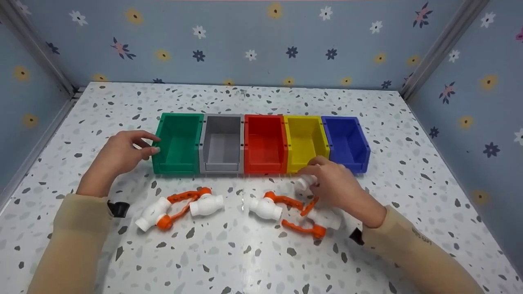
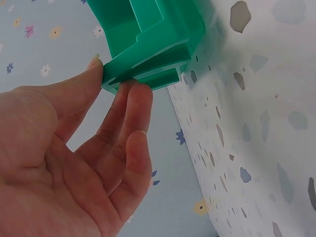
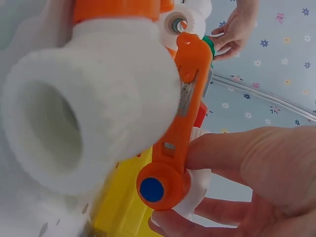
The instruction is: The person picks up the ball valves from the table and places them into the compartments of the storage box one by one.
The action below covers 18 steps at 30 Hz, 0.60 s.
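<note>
My left hand [image 1: 122, 153] is at the left side of the green bin [image 1: 177, 167], pinching its edge between thumb and fingers in the left wrist view. My right hand [image 1: 339, 183] grips a white ball valve [image 1: 305, 181] with an orange handle, just in front of the yellow bin [image 1: 307, 145]. In the right wrist view, fingers and thumb hold this valve around its orange lever [image 3: 165, 190], which has a blue cap. Below that hand, another ball valve [image 1: 327, 218] lies on the table, partly blurred. A further valve [image 1: 265, 208] lies to its left.
Grey [image 1: 222, 149], red [image 1: 265, 145] and blue [image 1: 347, 141] bins complete the row with the green and yellow ones. Two more ball valves, one left [image 1: 153, 212] and one right [image 1: 207, 204], lie before the green and grey bins. Flower-patterned walls [image 1: 245, 41] enclose the speckled table [image 1: 204, 261].
</note>
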### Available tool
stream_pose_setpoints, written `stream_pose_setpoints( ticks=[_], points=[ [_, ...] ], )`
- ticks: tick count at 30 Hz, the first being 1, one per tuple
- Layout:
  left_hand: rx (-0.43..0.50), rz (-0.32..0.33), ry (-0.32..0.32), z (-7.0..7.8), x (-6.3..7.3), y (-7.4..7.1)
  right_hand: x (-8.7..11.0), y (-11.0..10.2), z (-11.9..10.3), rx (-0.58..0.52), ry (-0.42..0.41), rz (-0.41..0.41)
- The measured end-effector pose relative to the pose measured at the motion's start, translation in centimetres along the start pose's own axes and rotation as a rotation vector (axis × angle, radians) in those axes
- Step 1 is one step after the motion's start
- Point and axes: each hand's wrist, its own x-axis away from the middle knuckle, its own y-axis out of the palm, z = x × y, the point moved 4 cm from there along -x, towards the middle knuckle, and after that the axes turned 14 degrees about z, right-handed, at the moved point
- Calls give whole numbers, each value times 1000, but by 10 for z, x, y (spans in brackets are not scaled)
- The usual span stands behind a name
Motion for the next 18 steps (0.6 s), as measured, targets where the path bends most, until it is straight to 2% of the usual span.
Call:
stream_pose_setpoints(
  ticks=[6, 14, 18],
  points=[
    [-11, 1, 13, 0, -1, 0, 0, -9, 4, 8, -33, 56],
    [-9, 5, 6, -1, -1, 0, -2, -15, 8, 45, -31, 52],
    [-12, 9, 2, -1, -1, 0, -6, -21, 12, 54, -61, 112]
  ],
)
